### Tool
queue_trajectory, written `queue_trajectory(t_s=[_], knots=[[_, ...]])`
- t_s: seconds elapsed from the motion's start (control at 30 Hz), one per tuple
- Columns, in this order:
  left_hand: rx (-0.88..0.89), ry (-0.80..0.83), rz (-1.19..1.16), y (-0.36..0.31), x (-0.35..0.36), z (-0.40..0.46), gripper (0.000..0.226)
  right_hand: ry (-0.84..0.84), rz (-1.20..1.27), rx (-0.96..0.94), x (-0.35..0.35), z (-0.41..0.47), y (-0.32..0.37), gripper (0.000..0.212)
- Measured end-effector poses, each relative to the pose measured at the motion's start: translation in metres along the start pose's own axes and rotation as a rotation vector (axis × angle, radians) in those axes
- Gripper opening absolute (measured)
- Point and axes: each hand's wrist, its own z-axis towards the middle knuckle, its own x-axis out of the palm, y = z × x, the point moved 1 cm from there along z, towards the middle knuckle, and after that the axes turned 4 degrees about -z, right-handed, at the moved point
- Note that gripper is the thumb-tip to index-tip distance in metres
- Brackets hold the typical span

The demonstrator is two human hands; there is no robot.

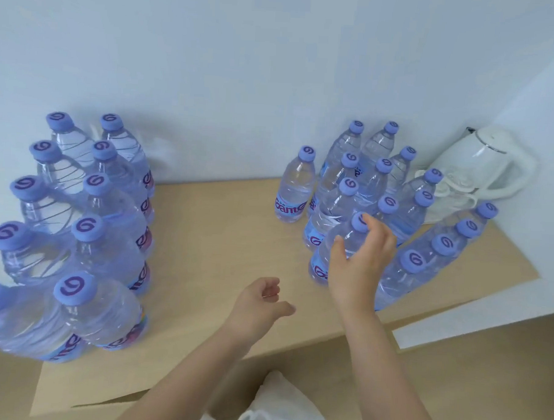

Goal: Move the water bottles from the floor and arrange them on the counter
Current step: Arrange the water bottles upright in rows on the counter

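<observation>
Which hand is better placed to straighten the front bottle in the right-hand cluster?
The right hand. Its fingers already touch the front bottle at the cap and shoulder, while the left hand hangs loosely curled over bare counter, holding nothing, farther from that cluster.

The light wooden worktop [224, 226] carries two clusters of upright water bottles [108, 253] and a white kettle [490, 162].

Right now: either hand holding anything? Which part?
The right hand is at the front bottle of the right cluster, fingertips at its cap and thumb on its shoulder; a closed grip cannot be told. The left hand holds nothing.
</observation>
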Motion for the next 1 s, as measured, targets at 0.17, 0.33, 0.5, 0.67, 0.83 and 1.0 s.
queue_trajectory(t_s=[0.17, 0.33, 0.5, 0.67, 0.83, 1.0], knots=[[-0.009, 0.000, 0.031, -0.007, 0.024, 0.029, 0.057, 0.147, 0.146, 0.147, 0.013, 0.023, -0.027, 0.067], [-0.016, -0.047, 0.137, 0.000, 0.027, 0.052, 0.074, 0.247, 0.111, 0.047, 0.012, 0.033, -0.036, 0.048], [0.076, -0.031, 0.302, 0.005, 0.027, 0.058, 0.112, 0.398, 0.240, 0.052, 0.008, 0.044, -0.022, 0.031], [0.095, -0.071, 0.139, -0.004, 0.011, 0.036, 0.081, 0.595, 0.507, 0.163, 0.018, 0.058, 0.012, 0.014], [0.077, 0.312, -0.100, -0.034, -0.030, 0.006, 0.044, 0.959, 0.555, 0.207, 0.041, 0.087, 0.038, 0.021], [0.125, 0.238, -0.036, -0.050, -0.049, 0.007, 0.032, 1.126, 0.503, 0.179, 0.074, 0.077, 0.067, 0.035]])
